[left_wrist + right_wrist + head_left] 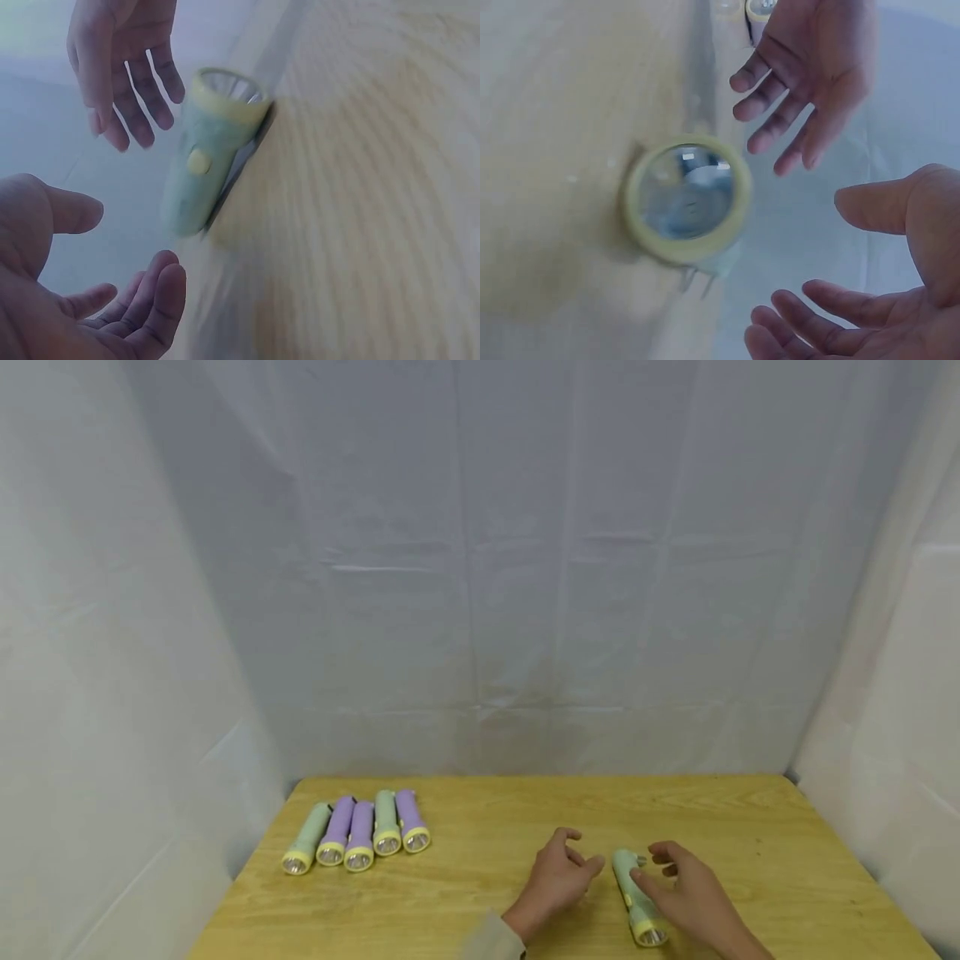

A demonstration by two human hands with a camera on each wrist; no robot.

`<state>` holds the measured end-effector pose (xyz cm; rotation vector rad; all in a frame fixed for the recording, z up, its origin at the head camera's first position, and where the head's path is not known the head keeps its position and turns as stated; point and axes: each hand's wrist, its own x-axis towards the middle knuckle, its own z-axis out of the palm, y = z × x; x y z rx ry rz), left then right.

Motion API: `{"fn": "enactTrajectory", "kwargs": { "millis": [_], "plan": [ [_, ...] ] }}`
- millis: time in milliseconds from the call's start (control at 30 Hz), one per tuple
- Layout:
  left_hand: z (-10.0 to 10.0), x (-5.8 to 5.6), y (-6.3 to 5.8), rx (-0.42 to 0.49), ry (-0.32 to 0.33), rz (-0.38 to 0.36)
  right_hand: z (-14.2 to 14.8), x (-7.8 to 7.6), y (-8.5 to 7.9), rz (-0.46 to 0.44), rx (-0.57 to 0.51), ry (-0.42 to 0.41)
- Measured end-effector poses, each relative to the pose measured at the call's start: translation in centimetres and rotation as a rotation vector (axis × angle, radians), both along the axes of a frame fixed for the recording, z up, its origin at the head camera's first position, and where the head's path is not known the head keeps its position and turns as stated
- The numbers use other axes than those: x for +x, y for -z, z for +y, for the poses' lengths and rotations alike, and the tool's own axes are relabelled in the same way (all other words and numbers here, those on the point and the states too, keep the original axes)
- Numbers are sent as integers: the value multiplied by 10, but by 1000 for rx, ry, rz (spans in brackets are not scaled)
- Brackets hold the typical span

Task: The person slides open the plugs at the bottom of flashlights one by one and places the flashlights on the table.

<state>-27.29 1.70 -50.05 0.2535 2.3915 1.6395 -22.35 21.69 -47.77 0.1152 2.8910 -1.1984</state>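
A light green flashlight with a yellow head ring lies on the table at the front right, its lens toward the near edge. A yellow switch shows on its body, and metal prongs stick out of its side. My left hand is to the left of the flashlight, fingers loosely bent, holding nothing. On the other side is my right hand, its thumb overlapping the flashlight in the head view. Both wrist views show the flashlight between the hands, apart from the fingers.
Several purple and light green flashlights lie side by side at the table's left, lenses facing the near side. The wooden table is bordered by pale sheeting at the back and both sides.
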Motion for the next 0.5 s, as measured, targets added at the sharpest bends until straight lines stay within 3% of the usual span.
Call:
{"fn": "enactTrajectory", "kwargs": {
  "millis": [333,500],
  "plan": [
    [-56,-14,-20,-31,28,66,-38,-23,-24,193,52,-90],
    [-83,-16,-29,-26,10,84,-67,-36,-32,220,8,-134]
  ]
}}
